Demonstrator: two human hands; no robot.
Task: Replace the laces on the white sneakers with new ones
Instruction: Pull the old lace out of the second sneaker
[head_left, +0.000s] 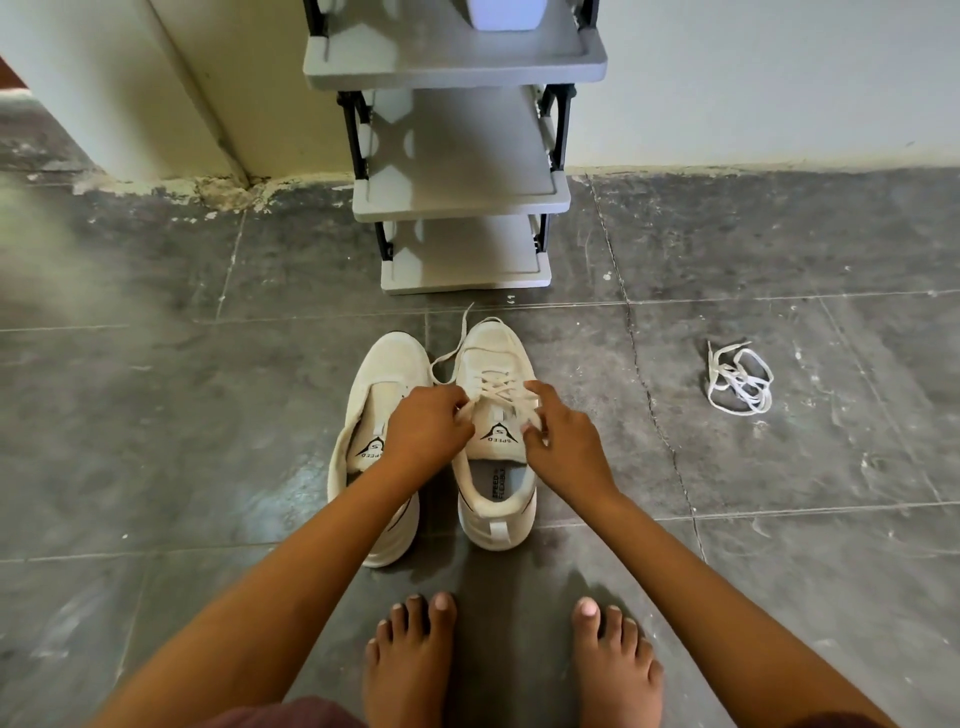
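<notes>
L hand (428, 423) covers part of the L sneaker (387, 364) tongue, and its curled fingertips tuck under, so the exact pinch pt is hard to read, but it's gripping the lace (493, 387) at the R sneaker's (493, 353) left eyelet row. R hand (558, 436), fingers bent, pinches the same lace on the opp. side just above the tongue logo, w/ both sneakers side by side on the floor (208, 415) betw. the bare feet (410, 660) and the shoe rack (457, 197), whose top is cut off. A loose lace bundle (737, 379) lies well apart to the right.
</notes>
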